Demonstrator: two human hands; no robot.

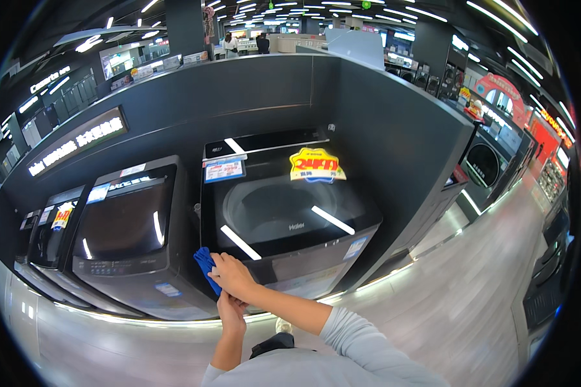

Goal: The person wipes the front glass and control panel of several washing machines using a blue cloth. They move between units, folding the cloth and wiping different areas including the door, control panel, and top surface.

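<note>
A bunched blue cloth (205, 263) is at the front left corner of a dark top-loading washing machine (284, 206). My right hand (234, 276) grips the cloth from above, fingers curled over it. Just below, my left hand (231, 307) closes around the cloth's lower end; its fingers are partly hidden by the right hand. The machine's glossy lid is down, with a yellow tag (316, 164) and a white and blue price card (225, 169) at its back.
Left of it, past a narrow gap, stands another dark washing machine (126, 219), with more beyond. A dark partition (394, 142) rises at the back and right. A lit strip runs along the base. Pale floor (458, 290) stretches right, toward a front-loading washer (483, 164).
</note>
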